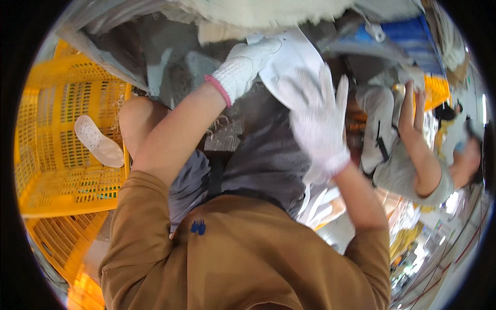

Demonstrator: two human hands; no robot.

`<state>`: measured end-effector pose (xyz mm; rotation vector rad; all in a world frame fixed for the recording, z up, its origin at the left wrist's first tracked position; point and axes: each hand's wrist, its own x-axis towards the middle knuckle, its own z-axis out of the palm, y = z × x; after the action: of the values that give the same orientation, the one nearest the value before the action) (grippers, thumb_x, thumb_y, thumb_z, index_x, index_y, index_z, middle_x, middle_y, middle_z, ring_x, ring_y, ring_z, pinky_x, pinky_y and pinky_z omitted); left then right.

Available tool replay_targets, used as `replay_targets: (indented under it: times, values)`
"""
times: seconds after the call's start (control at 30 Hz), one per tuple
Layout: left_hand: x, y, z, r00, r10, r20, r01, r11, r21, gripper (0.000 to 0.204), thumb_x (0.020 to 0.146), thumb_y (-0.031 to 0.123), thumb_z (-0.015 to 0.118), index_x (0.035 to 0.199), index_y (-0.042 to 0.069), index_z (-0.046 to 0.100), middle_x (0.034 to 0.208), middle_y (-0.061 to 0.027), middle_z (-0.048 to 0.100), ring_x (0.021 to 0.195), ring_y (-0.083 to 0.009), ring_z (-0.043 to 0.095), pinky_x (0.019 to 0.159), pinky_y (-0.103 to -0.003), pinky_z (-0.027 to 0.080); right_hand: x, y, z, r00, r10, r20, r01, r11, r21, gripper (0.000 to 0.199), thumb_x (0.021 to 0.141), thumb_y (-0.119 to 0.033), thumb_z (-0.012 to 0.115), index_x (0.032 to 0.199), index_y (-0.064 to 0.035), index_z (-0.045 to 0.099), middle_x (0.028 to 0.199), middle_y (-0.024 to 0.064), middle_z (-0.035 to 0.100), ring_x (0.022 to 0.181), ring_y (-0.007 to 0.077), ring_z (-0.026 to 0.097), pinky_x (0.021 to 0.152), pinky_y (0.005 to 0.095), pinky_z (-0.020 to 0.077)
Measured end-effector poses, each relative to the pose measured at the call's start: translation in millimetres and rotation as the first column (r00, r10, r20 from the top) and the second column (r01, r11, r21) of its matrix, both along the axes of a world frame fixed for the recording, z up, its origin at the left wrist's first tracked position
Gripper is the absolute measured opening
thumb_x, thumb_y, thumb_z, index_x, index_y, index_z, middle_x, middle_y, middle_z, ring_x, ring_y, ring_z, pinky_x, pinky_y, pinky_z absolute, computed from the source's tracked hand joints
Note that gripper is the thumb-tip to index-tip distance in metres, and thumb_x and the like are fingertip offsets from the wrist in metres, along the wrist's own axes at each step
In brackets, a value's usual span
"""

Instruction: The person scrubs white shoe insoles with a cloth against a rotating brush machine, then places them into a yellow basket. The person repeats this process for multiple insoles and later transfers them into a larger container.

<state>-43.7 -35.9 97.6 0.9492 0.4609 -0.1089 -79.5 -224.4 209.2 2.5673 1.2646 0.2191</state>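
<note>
A flat white piece with a rounded end, like a shoe insole (294, 54), is at the top middle, under a ragged off-white edge. My left hand (247, 64), in a white knit glove with a pink cuff, grips its left side between thumb and fingers. My right hand (319, 116), gloved in white too, has its fingers spread at the near right edge of the insole and is slightly smeared by motion. Whether its fingertips touch the piece, I cannot tell. The far end of the insole is hidden beneath the ragged edge.
At left, a yellow plastic crate (51, 139) holds a perforated white insole (98, 142). Off-white ragged material (268, 13) hangs along the top over a grey dusty surface. A blue bin (408, 41) stands at upper right. Another person (421, 160) sits close on the right.
</note>
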Motion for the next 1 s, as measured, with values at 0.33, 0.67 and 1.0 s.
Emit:
replay_targets:
  times: [0.33,0.67,1.0]
  values:
    - [-20.3,46.3,-5.9,0.91,0.403,0.101,-0.282,0.778,-0.561,0.043,0.109,0.045,0.045,0.127,0.011,0.065,0.122,-0.0082,0.071,0.112,-0.0269,0.066,0.099,-0.04,0.054,-22.1,90.3,-36.7,0.973,0.165,-0.163,-0.01,0.734,0.679,0.053,0.086,-0.006,0.064,0.138,-0.018,0.064,0.099,0.0111,0.073,0.081,0.032,0.073,0.072,0.0435,0.0596]
    - [-27.9,24.5,-32.9,0.927,0.341,0.154,-0.286,0.911,-0.296,0.062,0.108,0.057,0.044,0.127,0.0,0.059,0.12,-0.0114,0.068,0.11,-0.0263,0.066,0.094,-0.036,0.055,-4.2,89.8,-62.9,0.996,0.016,-0.092,0.056,0.677,0.734,0.023,0.091,-0.029,0.073,0.112,-0.0196,0.075,0.086,0.0063,0.071,0.069,0.0273,0.07,0.062,0.0373,0.0562]
    - [-11.4,16.6,-61.7,0.933,0.34,0.119,-0.177,0.721,-0.67,0.055,0.111,0.052,0.041,0.138,0.006,0.057,0.128,-0.0131,0.067,0.125,-0.03,0.06,0.11,-0.041,0.048,18.8,127.3,-29.4,0.688,0.18,-0.703,0.518,0.555,0.65,0.034,0.084,-0.024,0.084,0.108,-0.0033,0.074,0.095,0.0122,0.075,0.084,0.0181,0.07,0.079,0.0342,0.0565]
